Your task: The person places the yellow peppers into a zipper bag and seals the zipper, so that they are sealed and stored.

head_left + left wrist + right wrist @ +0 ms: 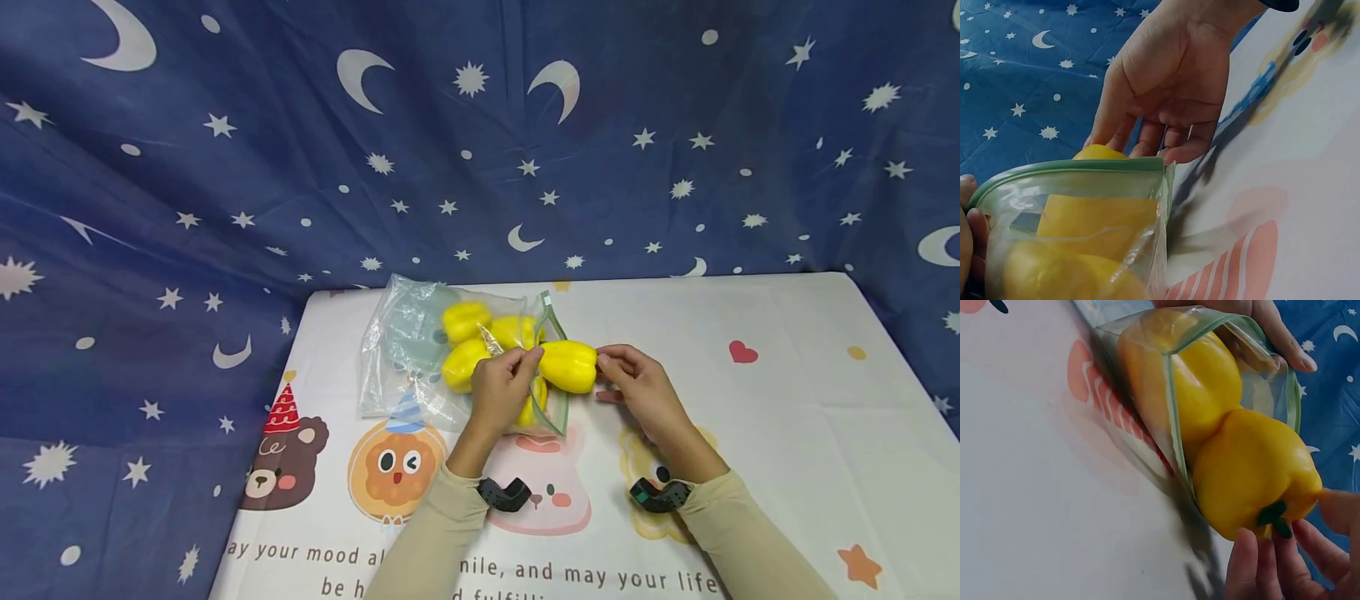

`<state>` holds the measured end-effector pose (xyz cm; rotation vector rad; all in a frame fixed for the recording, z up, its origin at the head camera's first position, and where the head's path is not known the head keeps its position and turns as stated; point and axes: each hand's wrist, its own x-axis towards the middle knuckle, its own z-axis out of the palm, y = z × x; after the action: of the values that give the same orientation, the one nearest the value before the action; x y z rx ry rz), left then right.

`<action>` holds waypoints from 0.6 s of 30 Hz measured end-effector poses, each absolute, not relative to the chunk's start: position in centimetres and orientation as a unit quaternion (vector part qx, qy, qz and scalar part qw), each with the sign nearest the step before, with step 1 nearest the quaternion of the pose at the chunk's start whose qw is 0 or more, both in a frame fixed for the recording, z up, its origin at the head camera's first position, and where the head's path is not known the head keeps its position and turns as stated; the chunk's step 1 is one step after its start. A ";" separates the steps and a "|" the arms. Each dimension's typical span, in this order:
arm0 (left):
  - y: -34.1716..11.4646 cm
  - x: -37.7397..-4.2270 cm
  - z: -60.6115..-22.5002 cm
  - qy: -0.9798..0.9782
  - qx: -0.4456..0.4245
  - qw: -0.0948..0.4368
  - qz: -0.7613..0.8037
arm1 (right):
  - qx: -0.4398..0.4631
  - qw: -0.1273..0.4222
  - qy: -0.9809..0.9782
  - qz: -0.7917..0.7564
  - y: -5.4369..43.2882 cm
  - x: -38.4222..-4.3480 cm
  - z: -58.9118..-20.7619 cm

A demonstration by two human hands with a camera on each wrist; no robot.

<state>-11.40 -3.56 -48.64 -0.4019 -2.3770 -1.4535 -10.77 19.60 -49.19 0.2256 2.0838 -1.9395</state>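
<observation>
A clear zip bag (pixel 408 333) with a green-edged mouth lies on its side, with several yellow bell peppers (pixel 466 322) inside. My left hand (pixel 498 390) pinches the upper edge of the bag near its opening. At the mouth, one yellow bell pepper (pixel 572 367) is partly in and partly out, its stem end turned to the right. My right hand (pixel 643 390) holds that end with the fingertips. In the right wrist view, the thumb and fingers sit around the pepper's green stem (pixel 1272 514), and another pepper (pixel 1204 387) lies behind it within the bag.
A white tablecloth (pixel 787 450) with cartoon animals and lettering covers the table. Behind it and on the left hangs a dark blue curtain (pixel 480 125) with moons and stars. A dark wrist device (pixel 506 495) is on each arm.
</observation>
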 end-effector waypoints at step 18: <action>-3.6 -11.5 -48.3 -0.836 -0.158 0.160 -0.501 | 0.071 0.189 0.707 -0.678 18.7 -11.5 -50.4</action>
<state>-11.45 -3.62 -48.32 -0.4522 -2.3890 -1.4306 -11.48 18.75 -50.42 0.2003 1.9880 -1.9047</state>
